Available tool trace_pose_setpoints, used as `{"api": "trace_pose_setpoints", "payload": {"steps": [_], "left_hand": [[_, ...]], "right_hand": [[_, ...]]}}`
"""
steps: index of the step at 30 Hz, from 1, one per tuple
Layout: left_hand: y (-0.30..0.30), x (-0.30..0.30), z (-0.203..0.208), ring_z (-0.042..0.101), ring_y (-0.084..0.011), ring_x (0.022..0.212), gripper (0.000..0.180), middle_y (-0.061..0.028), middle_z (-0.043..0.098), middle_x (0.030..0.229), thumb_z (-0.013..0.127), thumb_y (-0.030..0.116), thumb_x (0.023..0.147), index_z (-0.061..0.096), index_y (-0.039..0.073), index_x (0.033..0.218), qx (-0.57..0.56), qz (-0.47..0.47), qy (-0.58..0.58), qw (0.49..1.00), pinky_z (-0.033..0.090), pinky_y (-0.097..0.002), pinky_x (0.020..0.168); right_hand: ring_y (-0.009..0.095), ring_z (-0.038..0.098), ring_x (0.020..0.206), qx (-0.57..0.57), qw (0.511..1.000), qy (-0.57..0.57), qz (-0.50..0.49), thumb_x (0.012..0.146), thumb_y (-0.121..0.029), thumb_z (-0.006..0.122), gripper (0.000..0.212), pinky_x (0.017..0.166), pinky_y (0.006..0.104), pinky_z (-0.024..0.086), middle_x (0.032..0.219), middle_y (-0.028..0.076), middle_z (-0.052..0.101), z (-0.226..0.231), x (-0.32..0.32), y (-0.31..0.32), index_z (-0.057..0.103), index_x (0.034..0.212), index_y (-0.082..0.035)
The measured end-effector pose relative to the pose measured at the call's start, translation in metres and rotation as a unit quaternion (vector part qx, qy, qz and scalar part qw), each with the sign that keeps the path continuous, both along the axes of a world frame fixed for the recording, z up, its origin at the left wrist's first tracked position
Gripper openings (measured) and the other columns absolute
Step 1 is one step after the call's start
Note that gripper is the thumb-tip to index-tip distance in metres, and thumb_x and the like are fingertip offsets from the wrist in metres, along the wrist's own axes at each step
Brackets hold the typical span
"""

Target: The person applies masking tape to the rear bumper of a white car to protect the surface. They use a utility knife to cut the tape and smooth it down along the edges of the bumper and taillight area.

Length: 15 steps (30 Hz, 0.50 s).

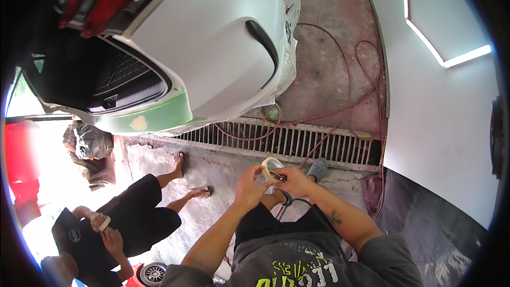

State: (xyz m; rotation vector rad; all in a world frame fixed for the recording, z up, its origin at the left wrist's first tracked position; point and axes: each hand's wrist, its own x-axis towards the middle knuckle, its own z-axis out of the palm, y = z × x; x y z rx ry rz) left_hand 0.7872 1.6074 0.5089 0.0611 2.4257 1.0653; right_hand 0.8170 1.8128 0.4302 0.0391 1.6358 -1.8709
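Observation:
In front of my body, both hands hold a roll of cream masking tape (pixel 267 162). My left hand (pixel 248 187) is closed on the roll's left side, thumb and fingers pinching its edge. My right hand (pixel 295 182) grips it from the right, with its fingers curled at the lower rim. A small dark, shiny thing shows by the right fingertips, too small to name. Beyond my hands stands a car body (pixel 218 48) in white and grey, with a green patch (pixel 159 114) at the edge of its rear opening and masking paper (pixel 289 37) along its far side.
A metal floor grate (pixel 319 141) runs between me and the car. A red hose (pixel 345 69) loops over the floor and crosses the grate. At left, a person in black (pixel 133 218) holds a tape roll (pixel 104 223). A large white panel (pixel 441 127) stands at right.

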Motion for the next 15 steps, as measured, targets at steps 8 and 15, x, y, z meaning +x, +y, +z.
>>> {"api": "trace_pose_setpoints", "payload": {"steps": [8,15], "left_hand": [[-0.012,-0.058,-0.21,0.07,-0.0335,0.12,0.052,-0.0143,0.071,0.127,0.091,0.016,0.08,0.066,0.007,0.124,-0.031,-0.065,0.032,0.997,0.055,-0.0428,0.102],[-0.037,-0.103,-0.345,0.071,-0.0282,0.118,0.058,-0.012,0.072,0.126,0.092,0.015,0.081,0.063,0.005,0.13,-0.013,0.052,0.072,0.996,0.056,-0.042,0.102]], "right_hand": [[0.011,0.063,0.083,0.096,0.995,0.002,0.031,0.091,-0.01,0.083,0.039,0.076,0.034,0.053,0.096,0.004,0.077,-0.186,-0.063,-0.004,0.075,0.129,-0.006],[0.043,0.074,0.099,0.151,0.962,0.166,0.155,0.087,-0.027,0.083,0.04,0.086,0.0482,0.058,0.104,0.021,0.078,-0.298,-0.161,-0.024,0.076,0.123,-0.01]]}}
